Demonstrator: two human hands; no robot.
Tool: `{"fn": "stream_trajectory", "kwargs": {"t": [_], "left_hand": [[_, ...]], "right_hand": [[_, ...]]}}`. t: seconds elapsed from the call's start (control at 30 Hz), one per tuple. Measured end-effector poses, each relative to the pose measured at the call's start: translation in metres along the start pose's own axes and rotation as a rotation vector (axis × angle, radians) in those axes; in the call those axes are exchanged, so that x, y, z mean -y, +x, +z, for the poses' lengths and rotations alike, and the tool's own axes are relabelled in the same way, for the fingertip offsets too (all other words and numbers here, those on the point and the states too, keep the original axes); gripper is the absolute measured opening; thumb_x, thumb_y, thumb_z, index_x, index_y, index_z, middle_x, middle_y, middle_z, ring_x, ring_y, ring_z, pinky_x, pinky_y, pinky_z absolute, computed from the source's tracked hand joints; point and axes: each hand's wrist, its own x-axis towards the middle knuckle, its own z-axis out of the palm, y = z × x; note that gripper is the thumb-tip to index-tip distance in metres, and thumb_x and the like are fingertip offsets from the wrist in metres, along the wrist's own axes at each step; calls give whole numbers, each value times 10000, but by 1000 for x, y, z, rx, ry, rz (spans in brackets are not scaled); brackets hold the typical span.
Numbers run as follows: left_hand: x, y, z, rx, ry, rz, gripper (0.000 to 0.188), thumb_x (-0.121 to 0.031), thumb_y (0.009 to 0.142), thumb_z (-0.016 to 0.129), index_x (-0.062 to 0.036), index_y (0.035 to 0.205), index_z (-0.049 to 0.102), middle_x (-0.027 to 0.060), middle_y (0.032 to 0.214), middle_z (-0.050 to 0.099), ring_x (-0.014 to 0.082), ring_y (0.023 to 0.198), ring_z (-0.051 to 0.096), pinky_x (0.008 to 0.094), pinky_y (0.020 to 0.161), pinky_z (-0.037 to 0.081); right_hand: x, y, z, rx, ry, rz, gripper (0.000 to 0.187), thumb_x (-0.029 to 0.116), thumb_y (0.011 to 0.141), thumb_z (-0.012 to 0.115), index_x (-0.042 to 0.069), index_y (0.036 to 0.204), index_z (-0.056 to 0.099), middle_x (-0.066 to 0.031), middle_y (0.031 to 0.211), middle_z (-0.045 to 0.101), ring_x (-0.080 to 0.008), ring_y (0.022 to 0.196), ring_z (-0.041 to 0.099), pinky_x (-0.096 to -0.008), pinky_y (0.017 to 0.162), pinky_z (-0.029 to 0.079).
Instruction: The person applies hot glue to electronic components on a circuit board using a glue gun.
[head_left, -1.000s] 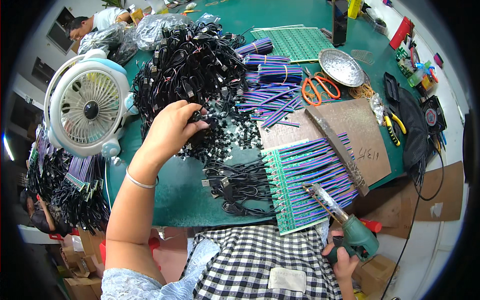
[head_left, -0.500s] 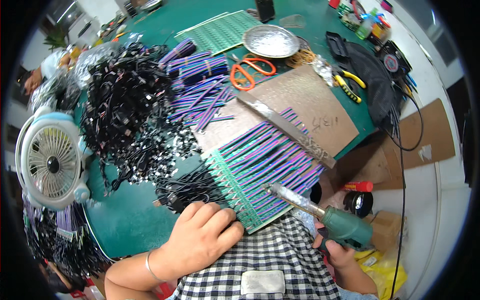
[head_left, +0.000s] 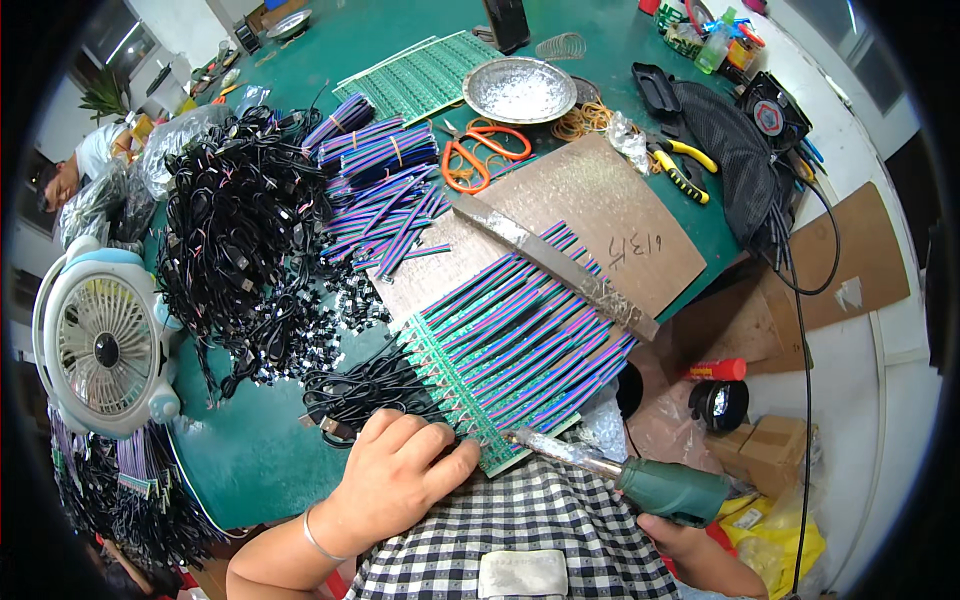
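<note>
Fingers (head_left: 450, 470) curled, your left hand (head_left: 385, 490) rested at the near end of a green circuit board (head_left: 452, 390); the fingertips were tucked from view, so whether they pinched anything could not be told. To the right of them, your right hand (head_left: 690, 550) gripped a green-bodied tool (head_left: 670, 490), most of that hand's fingers hidden behind the casing, and the tool's metal tip sat just beside your left fingers, at the board's near end. A bundle of black cables (head_left: 365, 385) lay just beyond your left knuckles. Striped ribbon wires (head_left: 545, 345) ran in rows from the board, beyond and to the right of the same fingers, with a metal bar (head_left: 555, 265) lying across them on a brown panel (head_left: 640, 235). Farther out from your fingers were orange-handled scissors (head_left: 515, 153), a round metal dish (head_left: 520, 90), yellow-and-black pliers (head_left: 683, 180) and a larger cable heap (head_left: 235, 200), while a white fan (head_left: 105, 347) stood well to the left of your left hand.
</note>
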Motion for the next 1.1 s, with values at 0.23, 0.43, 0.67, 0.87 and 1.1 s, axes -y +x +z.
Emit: {"fn": "stream_trajectory", "kwargs": {"t": [0.23,0.43,0.67,0.87,1.1], "left_hand": [[3,4,3,-48,3,-21,229,-178,773,608,-166,1000,637,-4,896,555,160,797,531,328,753,413],[4,4,5,-42,1,-25,215,-164,775,607,-169,987,641,-7,896,554,158,798,538,324,752,414],[4,3,6,-14,-2,-50,224,-169,780,606,-166,1000,646,-6,896,563,154,781,538,318,752,410],[6,4,4,13,-5,-33,234,-161,787,596,-139,1013,649,-2,888,578,148,758,543,306,749,409],[2,9,-7,-64,-125,-67,219,-80,773,639,-82,993,634,48,892,597,191,764,597,335,706,469]], "right_hand": [[4,6,3,63,-95,-88,342,50,764,742,-2,1087,642,-79,986,669,-173,874,644,-297,793,503],[6,7,13,23,-1,-66,327,59,760,736,-3,1069,647,-90,974,671,-194,862,643,-315,783,498],[15,14,12,62,-110,-104,295,59,769,720,-13,1047,653,-98,972,670,-198,866,647,-318,783,500],[17,18,10,125,-174,-123,295,54,774,720,-20,1051,653,-102,974,671,-193,867,650,-307,785,504],[27,25,16,10,-21,-200,332,137,791,712,-22,1075,647,-104,1028,656,-177,896,634,-311,807,495]]}}
